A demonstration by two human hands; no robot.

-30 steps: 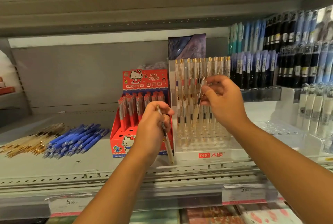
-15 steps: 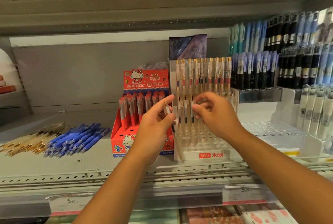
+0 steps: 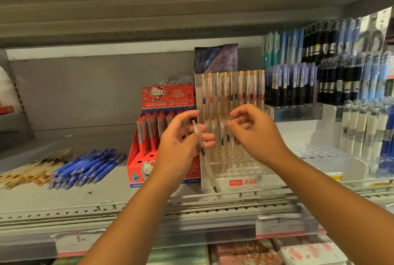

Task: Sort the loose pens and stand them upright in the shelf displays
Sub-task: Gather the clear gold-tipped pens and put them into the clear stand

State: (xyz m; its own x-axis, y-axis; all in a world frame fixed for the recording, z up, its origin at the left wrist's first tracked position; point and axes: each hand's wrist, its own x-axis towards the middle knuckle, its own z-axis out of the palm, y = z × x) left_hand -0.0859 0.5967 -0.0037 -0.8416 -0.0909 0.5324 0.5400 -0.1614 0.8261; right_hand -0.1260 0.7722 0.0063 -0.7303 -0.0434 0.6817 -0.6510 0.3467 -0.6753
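Observation:
My left hand (image 3: 181, 143) grips a clear gold-tipped pen (image 3: 205, 158), tip pointing down, in front of the clear tiered display (image 3: 241, 181) marked in red. Several matching clear pens (image 3: 232, 90) stand upright in that display's back rows. My right hand (image 3: 253, 132) hovers just right of the pen with fingers loosely curled and holds nothing. Loose gold pens (image 3: 32, 168) and loose blue pens (image 3: 85, 166) lie in piles on the shelf at the left.
A red cartoon-cat pen box (image 3: 166, 102) stands left of the clear display. Racks of dark and blue pens (image 3: 319, 68) fill the right. White pens (image 3: 362, 128) stand at the far right. A shelf rail with price tags (image 3: 281, 224) runs along the front.
My right hand came down from the back row of pens and now hovers empty beside the left hand. My left hand lifted its pen a little and turned it more upright.

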